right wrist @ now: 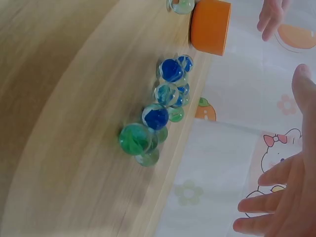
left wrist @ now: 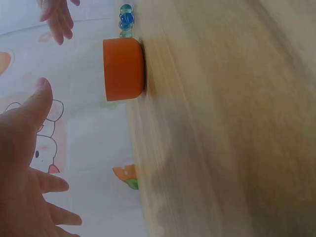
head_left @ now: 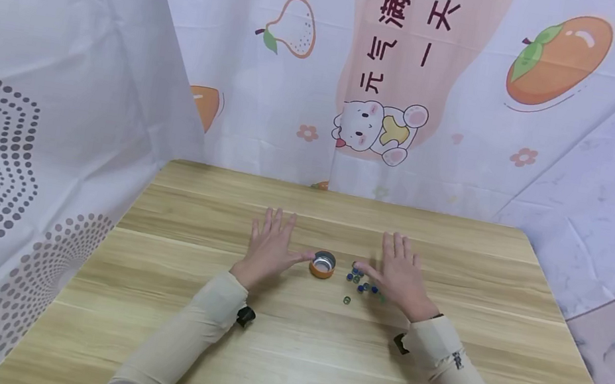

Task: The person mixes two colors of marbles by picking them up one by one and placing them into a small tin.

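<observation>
A small orange bowl (head_left: pixel 321 272) with a shiny metal inside stands upright on the wooden table between the two hands. Several glass marbles (right wrist: pixel 155 116), blue and green, lie loose to its right, one of them a little nearer the front. My left hand (head_left: pixel 270 246) is spread to the left of the bowl, its thumb pointing at the rim and the fingers straight. My right hand (head_left: pixel 401 278) hovers over the right side of the marbles with fingers extended, hiding some of them in the head view. Neither hand holds anything.
The wooden table (head_left: pixel 292 364) ends at a printed cloth backdrop (head_left: pixel 275 93) behind the hands. White patterned cloth (head_left: pixel 89 83) hangs on the left, and more cloth (head_left: pixel 611 220) covers the right side. Dark wrist cameras (head_left: pixel 246 316) sit under both cuffs.
</observation>
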### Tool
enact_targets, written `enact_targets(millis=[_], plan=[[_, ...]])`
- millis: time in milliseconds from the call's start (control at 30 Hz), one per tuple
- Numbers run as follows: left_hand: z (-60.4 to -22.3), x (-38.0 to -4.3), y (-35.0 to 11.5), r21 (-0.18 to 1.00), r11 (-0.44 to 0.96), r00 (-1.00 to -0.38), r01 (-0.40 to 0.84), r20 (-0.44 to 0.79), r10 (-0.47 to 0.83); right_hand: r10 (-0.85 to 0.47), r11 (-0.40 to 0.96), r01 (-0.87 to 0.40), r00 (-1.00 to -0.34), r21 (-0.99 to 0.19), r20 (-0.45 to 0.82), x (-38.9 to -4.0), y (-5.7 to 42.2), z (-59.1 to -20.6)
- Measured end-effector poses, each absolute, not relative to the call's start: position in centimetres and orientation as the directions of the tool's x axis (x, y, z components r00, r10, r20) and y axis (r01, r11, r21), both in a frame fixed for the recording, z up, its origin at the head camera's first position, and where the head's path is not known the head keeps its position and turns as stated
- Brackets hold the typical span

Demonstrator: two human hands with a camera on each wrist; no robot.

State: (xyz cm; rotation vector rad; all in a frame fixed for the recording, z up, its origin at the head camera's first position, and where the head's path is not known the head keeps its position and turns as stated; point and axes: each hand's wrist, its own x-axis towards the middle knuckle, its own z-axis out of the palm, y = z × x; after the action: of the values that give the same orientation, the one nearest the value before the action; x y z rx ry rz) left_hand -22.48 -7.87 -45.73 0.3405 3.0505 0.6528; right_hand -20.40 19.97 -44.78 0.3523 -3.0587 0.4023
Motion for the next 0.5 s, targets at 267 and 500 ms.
enact_targets(millis=[267,500], plan=[[-45.60,-22.49,-7.86,0.419,0.880,-0.973,0.225,0.047,0.226,-0.252,0.930,-0.267,-0.963,-0.252,0.094,-20.25,19.87,-45.03],[-45.33,-22.41,-7.96,0.463,0.858,-0.971,0.222,0.025,0.238,-0.293,0.910,-0.321,-0.946,-0.263,0.141,-19.89,19.87,-44.89]])
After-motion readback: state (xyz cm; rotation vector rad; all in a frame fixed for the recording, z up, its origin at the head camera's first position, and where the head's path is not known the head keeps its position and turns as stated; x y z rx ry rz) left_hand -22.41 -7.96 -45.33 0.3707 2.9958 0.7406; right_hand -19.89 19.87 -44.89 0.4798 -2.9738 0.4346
